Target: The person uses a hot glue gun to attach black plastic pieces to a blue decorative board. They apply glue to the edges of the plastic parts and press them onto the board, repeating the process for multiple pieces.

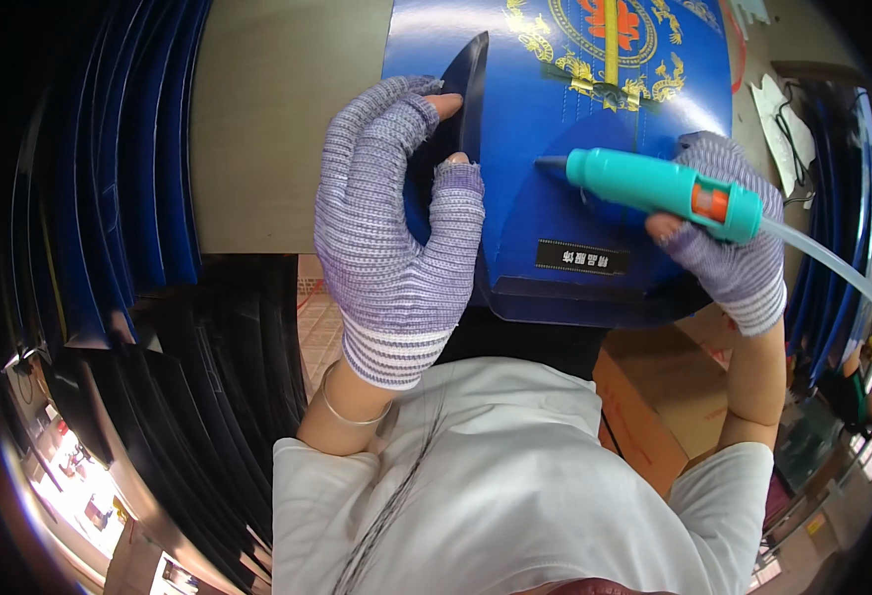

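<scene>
— Looking down at the table (277,149), what does each hand have?

— Left hand (391,228), in a purple knitted fingerless glove, lies spread over the left part of a flat blue glossy cardboard box blank with gold and red ornament (555,129). Its thumb and forefinger pinch a dark blue cardboard flap (471,89) that stands up from the blank. Right hand (729,248), gloved the same, is closed around a teal plastic glue gun with an orange trigger (669,188).

— Which way does the gun point?

— Its long axis runs nearly level across the blank, nozzle to the person's left, the tip just right of the raised flap and near the left thumb. A clear hose (833,268) trails off the gun's back toward the table's right edge.

— Where does the blank sit?

— At the table's near edge, its rounded lower end hanging a little over it toward the person's white shirt (515,476). A small black label (582,257) lies near that end.

— Room to move?

— Bare table spreads left of the blank. Stacks of dark blue sheets (128,169) crowd the far left; a brown cardboard carton (654,397) sits below on the right.
</scene>
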A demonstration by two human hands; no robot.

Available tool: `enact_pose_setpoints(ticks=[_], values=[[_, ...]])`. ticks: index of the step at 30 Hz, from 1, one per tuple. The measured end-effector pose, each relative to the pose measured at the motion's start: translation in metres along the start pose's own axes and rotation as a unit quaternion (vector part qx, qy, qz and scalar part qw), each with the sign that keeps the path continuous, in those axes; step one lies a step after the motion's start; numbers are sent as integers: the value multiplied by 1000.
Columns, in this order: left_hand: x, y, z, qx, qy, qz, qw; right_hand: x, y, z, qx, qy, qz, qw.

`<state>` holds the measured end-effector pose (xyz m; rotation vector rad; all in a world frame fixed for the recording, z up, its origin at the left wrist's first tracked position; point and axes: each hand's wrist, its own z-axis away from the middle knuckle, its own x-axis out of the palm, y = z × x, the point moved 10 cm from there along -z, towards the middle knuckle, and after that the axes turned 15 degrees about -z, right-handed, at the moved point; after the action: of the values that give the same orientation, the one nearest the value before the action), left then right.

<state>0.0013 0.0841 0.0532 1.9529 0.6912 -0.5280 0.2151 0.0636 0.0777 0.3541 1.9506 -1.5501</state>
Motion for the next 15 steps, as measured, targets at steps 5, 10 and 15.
enact_pose_setpoints(ticks=[5,10,15], values=[[10,-6,-1,-18,9,62,998,36,-17,3,-50,-151,3,987],[9,-7,-1,-17,7,64,998,31,-10,-2,-2,-144,151,978],[8,-6,-2,-8,-6,44,999,-15,37,14,206,70,-98,971]])
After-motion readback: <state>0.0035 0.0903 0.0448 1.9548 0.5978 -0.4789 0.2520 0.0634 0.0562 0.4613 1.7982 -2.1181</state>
